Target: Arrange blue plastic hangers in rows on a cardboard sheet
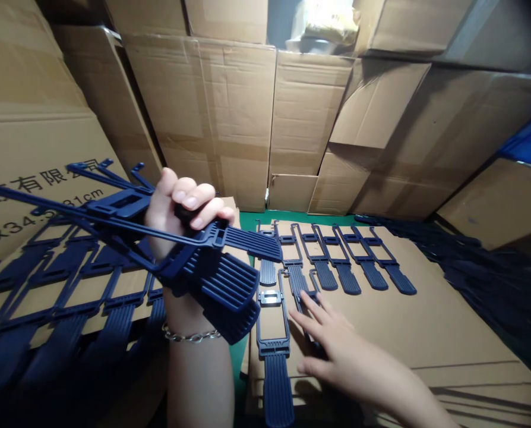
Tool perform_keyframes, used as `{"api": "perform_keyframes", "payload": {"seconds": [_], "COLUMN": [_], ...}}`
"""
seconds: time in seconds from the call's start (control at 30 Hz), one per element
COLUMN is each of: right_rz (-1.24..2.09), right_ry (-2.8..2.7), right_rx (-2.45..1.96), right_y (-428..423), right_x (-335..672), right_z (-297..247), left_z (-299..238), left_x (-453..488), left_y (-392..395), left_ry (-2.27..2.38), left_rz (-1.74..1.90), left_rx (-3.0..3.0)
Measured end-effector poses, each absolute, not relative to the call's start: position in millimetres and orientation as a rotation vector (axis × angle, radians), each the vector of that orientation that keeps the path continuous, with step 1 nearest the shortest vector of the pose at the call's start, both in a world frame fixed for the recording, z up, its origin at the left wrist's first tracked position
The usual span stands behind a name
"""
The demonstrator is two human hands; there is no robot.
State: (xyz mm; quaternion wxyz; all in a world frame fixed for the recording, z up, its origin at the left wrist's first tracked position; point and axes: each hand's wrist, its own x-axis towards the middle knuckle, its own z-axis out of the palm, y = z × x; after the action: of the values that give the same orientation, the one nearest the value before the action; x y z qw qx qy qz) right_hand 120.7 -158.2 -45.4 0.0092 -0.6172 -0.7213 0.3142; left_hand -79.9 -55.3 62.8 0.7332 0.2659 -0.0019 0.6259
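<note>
A wall of stacked cardboard boxes fills the back of the room. In front of it a flat cardboard sheet lies on a green surface. Dark blue plastic pieces, each a thin frame ending in a ribbed paddle, lie in a row along the sheet's far edge. More of them spread over the cardboard at the left, and a dark heap runs along the right.

The person's left hand, with a chain bracelet on the wrist, is raised above the sheet's left edge. It is closed tight around a bundle of these pieces, their paddles fanning down to the right.

The right hand is low, open and flat, fingers spread. It rests on a single piece near the sheet's left side. That piece runs lengthwise away from the person, its ribbed part showing just beyond the fingertips. Just to its left lies a neighbouring piece with a small metal clip, parallel to it. The right hand is plainly the nearer one; the left is held up and off to the side.
</note>
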Motion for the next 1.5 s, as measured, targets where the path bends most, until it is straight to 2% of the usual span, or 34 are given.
{"api": "perform_keyframes", "payload": {"seconds": [0.1,0.27,0.43,0.57,0.63,0.77,0.9,1.1,1.3,1.5], "right_rz": [1.061,0.964,0.845,0.726,0.811,1.157,1.259,1.061,0.482,0.283], "right_ry": [-2.162,-2.095,-1.938,-1.450,-1.212,-1.097,-0.923,-0.859,-1.230,-1.291], "right_rx": [-2.035,-2.014,-1.666,-1.481,-1.353,-1.007,-0.940,-1.064,-1.666,-1.977], "right_y": [-175,-174,-171,-169,-169,-170,-169,-179,-217,-249], "right_x": [115,102,110,133,140,134,121,139,168,149], "right_z": [-58,-74,-76,-60,-51,-42,-42,-51,-90,-130], "left_z": [60,50,41,32,28,23,19,24,42,50], "left_x": [-66,-37,-6,14,23,32,27,18,-15,-31], "left_y": [-48,-40,-47,-48,-48,-51,-56,-42,-29,-30], "left_ry": [0.034,0.101,0.128,0.172,0.198,0.233,0.288,0.155,0.256,0.370], "left_rz": [1.288,1.127,0.944,0.734,0.691,0.738,0.642,0.764,1.013,1.158], "left_rx": [0.599,0.616,0.652,0.736,0.766,0.778,0.829,0.866,0.838,0.717]}}
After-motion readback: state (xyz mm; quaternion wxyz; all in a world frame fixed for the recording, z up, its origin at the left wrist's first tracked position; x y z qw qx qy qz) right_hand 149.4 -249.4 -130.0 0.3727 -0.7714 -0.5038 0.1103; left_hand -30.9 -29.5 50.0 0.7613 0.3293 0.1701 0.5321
